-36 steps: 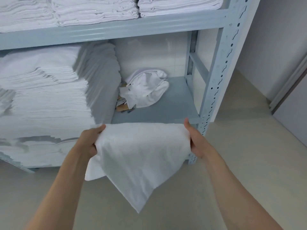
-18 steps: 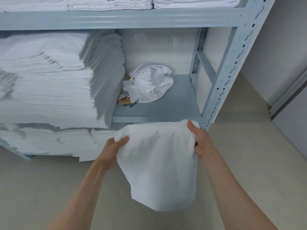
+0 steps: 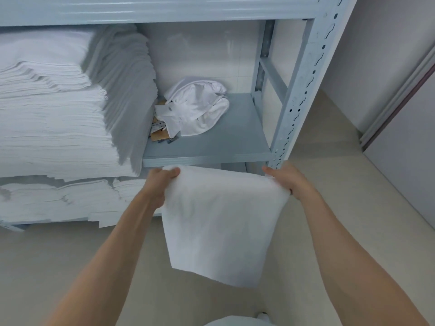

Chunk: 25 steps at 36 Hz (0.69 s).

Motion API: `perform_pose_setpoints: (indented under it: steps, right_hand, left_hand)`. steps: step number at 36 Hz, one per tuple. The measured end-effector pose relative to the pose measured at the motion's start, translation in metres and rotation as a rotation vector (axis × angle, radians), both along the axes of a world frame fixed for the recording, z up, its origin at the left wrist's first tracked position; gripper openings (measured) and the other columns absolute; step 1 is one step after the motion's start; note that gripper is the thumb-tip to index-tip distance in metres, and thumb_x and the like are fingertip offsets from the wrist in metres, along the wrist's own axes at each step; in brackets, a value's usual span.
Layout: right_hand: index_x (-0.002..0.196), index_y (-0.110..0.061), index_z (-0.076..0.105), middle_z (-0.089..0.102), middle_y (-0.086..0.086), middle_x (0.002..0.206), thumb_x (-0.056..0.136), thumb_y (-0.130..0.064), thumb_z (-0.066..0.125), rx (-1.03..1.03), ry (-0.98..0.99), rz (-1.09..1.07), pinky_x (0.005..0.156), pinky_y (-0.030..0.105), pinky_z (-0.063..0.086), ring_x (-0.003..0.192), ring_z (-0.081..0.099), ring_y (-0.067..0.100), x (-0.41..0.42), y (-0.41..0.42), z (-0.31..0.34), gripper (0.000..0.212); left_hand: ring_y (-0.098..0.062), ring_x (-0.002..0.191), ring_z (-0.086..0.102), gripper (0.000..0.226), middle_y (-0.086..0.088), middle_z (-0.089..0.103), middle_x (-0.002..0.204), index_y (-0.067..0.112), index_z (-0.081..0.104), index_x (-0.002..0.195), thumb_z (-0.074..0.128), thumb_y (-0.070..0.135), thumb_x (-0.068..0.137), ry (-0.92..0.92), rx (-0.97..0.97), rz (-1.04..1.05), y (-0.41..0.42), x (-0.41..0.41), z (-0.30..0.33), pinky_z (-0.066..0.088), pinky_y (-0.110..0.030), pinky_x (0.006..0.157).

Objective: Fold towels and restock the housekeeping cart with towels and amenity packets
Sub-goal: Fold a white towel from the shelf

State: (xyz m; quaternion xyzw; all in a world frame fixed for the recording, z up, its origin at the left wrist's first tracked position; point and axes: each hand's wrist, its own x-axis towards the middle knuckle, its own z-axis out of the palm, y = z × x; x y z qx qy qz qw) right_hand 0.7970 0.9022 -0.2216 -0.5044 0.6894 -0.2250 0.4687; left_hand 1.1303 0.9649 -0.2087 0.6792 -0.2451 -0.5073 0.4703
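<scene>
A white towel point(image 3: 221, 222) hangs in the air in front of the shelving, held by its top edge. My left hand point(image 3: 160, 182) grips the top left corner and my right hand point(image 3: 287, 181) grips the top right corner. The towel drops down as a folded rectangle with its lower edge slanting to the right. A tall stack of folded white towels point(image 3: 58, 118) fills the left of the middle shelf, with more folded towels point(image 3: 61, 201) on the shelf below. No cart is in view.
The grey metal shelf point(image 3: 211, 147) holds a crumpled white cloth point(image 3: 197, 107) and some small brown packets point(image 3: 160, 132) beside the stack. An upright post point(image 3: 303, 78) stands just behind my right hand. Beige floor point(image 3: 341, 161) runs right to a wall and door frame point(image 3: 400, 95).
My hands have spread apart and the towel has straightened from a bunched drape with a hanging point into a flat rectangle. The view has moved closer to the shelf.
</scene>
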Motion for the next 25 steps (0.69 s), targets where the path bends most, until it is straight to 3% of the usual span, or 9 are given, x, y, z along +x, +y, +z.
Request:
perform_pose_setpoints:
  steps: [2,4,6,9,14,16,20,23,25]
  right_hand:
    - [0.137,-0.018,0.052,0.068,-0.001,0.121,0.075,-0.046,0.083,0.073,-0.246,0.046,0.084,0.035,0.055,0.103,0.068,0.018,-0.006,0.004,0.002,0.075]
    - [0.141,-0.029,0.047,0.061,-0.006,0.129,0.060,-0.048,0.091,0.067,-0.291,0.158,0.098,0.042,0.052,0.115,0.064,0.017,-0.011,0.010,-0.001,0.094]
    - [0.134,-0.042,0.053,0.054,-0.010,0.137,0.051,-0.048,0.094,0.045,-0.186,0.337,0.107,0.041,0.044,0.127,0.053,0.016,-0.013,0.016,-0.003,0.093]
    - [0.135,-0.043,0.048,0.051,-0.017,0.133,0.063,-0.029,0.089,0.065,0.041,0.524,0.091,0.026,0.046,0.124,0.049,0.014,-0.003,0.021,-0.002,0.084]
    - [0.147,-0.029,0.040,0.043,0.009,0.143,0.075,-0.012,0.081,-0.036,0.308,0.483,0.099,0.039,0.048,0.123,0.050,0.029,0.017,0.017,-0.006,0.085]
    - [0.148,-0.029,0.037,0.033,0.015,0.146,0.077,-0.013,0.081,-0.025,0.345,0.460,0.094,0.034,0.045,0.124,0.049,0.034,0.019,0.015,-0.004,0.085]
    - [0.151,-0.025,0.036,0.013,0.016,0.152,0.078,-0.012,0.082,-0.071,0.372,0.434,0.085,0.027,0.041,0.127,0.047,0.035,0.022,0.013,-0.002,0.087]
    - [0.139,-0.021,0.055,0.041,0.012,0.140,0.075,-0.010,0.083,-0.144,0.348,0.452,0.084,0.028,0.046,0.121,0.053,0.029,0.026,0.014,0.001,0.071]
    - [0.113,-0.015,0.072,0.065,0.007,0.106,0.073,-0.011,0.084,-0.227,0.374,0.433,0.070,0.026,0.046,0.098,0.061,0.026,0.031,0.016,0.002,0.042]
  left_hand:
    - [-0.029,0.078,0.068,0.022,-0.022,0.070,0.104,-0.006,0.064,0.104,0.071,0.009,0.090,-0.025,0.002,0.053,-0.003,0.002,-0.003,0.057,-0.037,0.069]
    - [-0.030,0.079,0.067,0.021,-0.023,0.069,0.105,-0.003,0.063,0.092,0.077,0.011,0.086,-0.082,-0.002,0.110,-0.004,0.007,-0.003,0.057,-0.037,0.071]
    - [-0.026,0.077,0.067,0.026,-0.021,0.068,0.106,0.000,0.063,0.090,0.083,0.014,0.080,-0.137,-0.024,0.146,-0.005,0.011,-0.001,0.056,-0.032,0.067]
    - [-0.024,0.095,0.059,0.053,-0.008,0.055,0.114,0.008,0.054,0.119,0.085,0.022,0.079,-0.316,-0.044,0.127,-0.006,0.011,0.003,0.050,-0.034,0.079]
    - [-0.006,0.079,0.058,0.039,0.010,0.058,0.102,0.028,0.061,0.112,0.084,0.029,0.080,-0.436,-0.196,-0.180,0.001,0.007,0.008,0.045,-0.022,0.059]
    - [-0.005,0.098,0.056,0.049,0.015,0.059,0.115,0.032,0.066,0.114,0.090,0.032,0.071,-0.522,-0.172,-0.398,0.008,0.007,0.008,0.045,-0.024,0.072]
    - [-0.025,0.129,0.044,0.081,-0.006,0.050,0.138,0.024,0.058,0.132,0.096,0.018,0.061,-0.753,-0.097,-0.575,0.014,0.004,-0.007,0.040,-0.036,0.107]
    - [-0.032,0.122,0.046,0.078,-0.017,0.048,0.134,0.020,0.058,0.132,0.093,0.010,0.063,-0.857,-0.036,-0.497,0.017,0.000,-0.018,0.041,-0.033,0.097]
    - [-0.034,0.115,0.053,0.061,-0.017,0.060,0.121,0.013,0.066,0.119,0.092,0.009,0.064,-0.910,-0.063,-0.409,0.017,0.001,-0.025,0.042,-0.034,0.090]
